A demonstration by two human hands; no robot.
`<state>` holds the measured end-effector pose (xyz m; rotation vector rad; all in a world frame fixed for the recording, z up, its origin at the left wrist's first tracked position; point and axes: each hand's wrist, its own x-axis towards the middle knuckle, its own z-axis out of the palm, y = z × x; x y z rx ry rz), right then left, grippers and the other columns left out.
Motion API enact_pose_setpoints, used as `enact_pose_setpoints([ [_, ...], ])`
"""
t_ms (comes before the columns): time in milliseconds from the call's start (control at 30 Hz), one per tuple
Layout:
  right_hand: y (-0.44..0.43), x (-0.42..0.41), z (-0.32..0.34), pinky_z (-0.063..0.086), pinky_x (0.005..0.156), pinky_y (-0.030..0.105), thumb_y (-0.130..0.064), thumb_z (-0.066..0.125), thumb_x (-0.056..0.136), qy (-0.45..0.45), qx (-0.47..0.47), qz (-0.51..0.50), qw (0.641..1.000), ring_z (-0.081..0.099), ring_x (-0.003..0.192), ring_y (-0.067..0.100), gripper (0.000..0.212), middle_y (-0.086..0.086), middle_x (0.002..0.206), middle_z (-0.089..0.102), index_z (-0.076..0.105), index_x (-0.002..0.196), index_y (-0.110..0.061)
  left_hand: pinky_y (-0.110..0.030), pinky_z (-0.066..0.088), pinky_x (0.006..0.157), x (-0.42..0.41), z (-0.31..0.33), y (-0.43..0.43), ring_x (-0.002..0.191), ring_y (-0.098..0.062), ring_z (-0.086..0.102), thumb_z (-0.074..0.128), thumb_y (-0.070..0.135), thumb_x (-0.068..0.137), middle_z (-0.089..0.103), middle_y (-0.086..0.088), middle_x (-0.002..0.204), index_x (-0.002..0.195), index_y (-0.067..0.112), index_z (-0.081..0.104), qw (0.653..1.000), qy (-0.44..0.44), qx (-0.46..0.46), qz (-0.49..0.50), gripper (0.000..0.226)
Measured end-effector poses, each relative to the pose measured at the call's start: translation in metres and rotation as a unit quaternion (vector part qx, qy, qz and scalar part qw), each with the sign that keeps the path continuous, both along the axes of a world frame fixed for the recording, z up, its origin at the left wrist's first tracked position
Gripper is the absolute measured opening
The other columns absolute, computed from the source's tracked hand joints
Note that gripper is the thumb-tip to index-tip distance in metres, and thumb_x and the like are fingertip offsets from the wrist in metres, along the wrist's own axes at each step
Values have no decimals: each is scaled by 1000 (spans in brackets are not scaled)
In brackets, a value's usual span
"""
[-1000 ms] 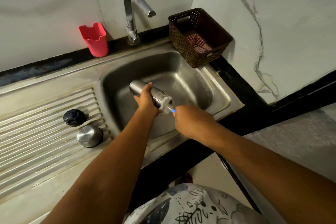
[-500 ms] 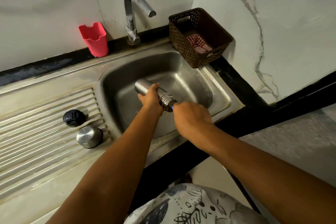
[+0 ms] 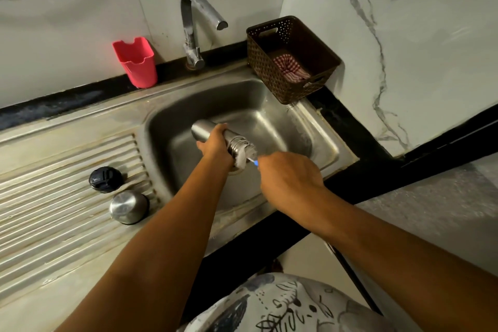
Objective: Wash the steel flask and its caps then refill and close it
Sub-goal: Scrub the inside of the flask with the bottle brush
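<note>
Far right of the sink (image 3: 283, 127), the brown basket (image 3: 265, 73) held a checked cloth (image 3: 287, 66). Over the sink, our left hand (image 3: 215, 143) curled round the steel flask (image 3: 200, 129), tipped sideways. Our right hand (image 3: 288, 178) gripped a brush (image 3: 246, 155) at its mouth. The black cap (image 3: 103, 179) and steel cap (image 3: 128, 206) sat left.

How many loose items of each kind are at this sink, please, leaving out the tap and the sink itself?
Steel flask: 1
Caps: 2 (steel cap, black cap)
Bottle brush: 1
Red cup: 1
Brown basket: 1
Checked cloth: 1
Total: 7
</note>
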<state>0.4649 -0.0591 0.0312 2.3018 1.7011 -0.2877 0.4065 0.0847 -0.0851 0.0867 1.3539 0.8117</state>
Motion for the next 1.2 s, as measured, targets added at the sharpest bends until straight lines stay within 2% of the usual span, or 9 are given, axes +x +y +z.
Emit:
enact_pose_setpoints([
  [200, 6, -1, -9, 42, 71, 34, -13, 50, 102, -7, -17, -10, 1000, 68, 107, 29, 30, 8, 118, 70, 64, 129, -15, -44, 59, 65, 4, -5, -10, 84, -34, 70, 82, 21, 82, 61, -18, 121, 159, 32, 25, 1000, -12, -4, -1, 96],
  [300, 7, -4, -13, 41, 74, 34, -16, 53, 101, 22, -11, -14, 1000, 67, 109, 31, 33, 9, 121, 68, 61, 134, -17, -50, 63, 72, 4, -7, -13, 84, -36, 72, 82, 18, 80, 64, -22, 121, 154, 25, 32, 999, -26, 10, -19, 89],
  [533, 0, 7, -20, 45, 79, 36, -31, 52, 102, 184, -2, -93, 978, 64, 110, 37, 28, 14, 119, 67, 64, 120, -13, -44, 61, 68, -8, -15, -10, 82, -33, 71, 82, 26, 81, 64, -18, 116, 145, 29, 39, 1000, -26, 3, -11, 77],
  [633, 15, 11, -34, 44, 62, 28, -27, 57, 99, 345, -15, -224, 911, 62, 73, 29, 29, 12, 87, 64, 68, 116, -6, -55, 62, 78, -3, -16, -17, 81, -36, 71, 89, 29, 64, 66, -19, 114, 143, 23, 44, 996, -76, 13, -48, 91],
  [733, 4, 11, -26, 21, 39, 16, -19, 48, 103, 513, -52, -331, 790, 30, 38, 10, 21, 0, 59, 38, 65, 105, -6, -54, 62, 72, -12, -46, -1, 80, -35, 72, 94, 33, 41, 68, -17, 113, 144, 18, 51, 995, -85, -2, -57, 114],
  [833, -4, 12, -12, 12, 32, 13, -23, 37, 110, 619, -100, -363, 689, 18, 32, 2, 28, -7, 50, 28, 59, 101, -9, -49, 61, 67, -24, -38, 6, 74, -33, 73, 93, 38, 48, 70, -15, 109, 136, 16, 58, 996, -71, -14, -54, 97],
  [933, 10, 11, -10, 14, 27, 15, -25, 33, 112, 671, -122, -402, 611, 19, 28, 1, 32, -9, 43, 26, 55, 95, -10, -35, 60, 63, -18, -14, -9, 66, -27, 66, 78, 41, 80, 66, -13, 81, 112, 2, 60, 987, -143, 2, -79, 53],
  [1067, 9, 8, -7, 15, 27, 15, -26, 33, 112, 706, -121, -440, 542, 20, 28, 2, 34, -9, 43, 25, 55, 93, -8, -37, 58, 72, -16, -15, -20, 71, -28, 65, 72, 40, 88, 67, -16, 80, 112, -3, 59, 977, -188, 6, -104, 51],
  [1200, -6, 8, 4, 14, 28, 15, -24, 35, 111, 730, -136, -442, 504, 21, 29, 2, 31, -9, 46, 26, 57, 96, -8, -36, 61, 66, -30, -18, -9, 67, -27, 65, 73, 41, 86, 65, -13, 76, 112, 2, 59, 979, -194, 7, -63, 49],
])
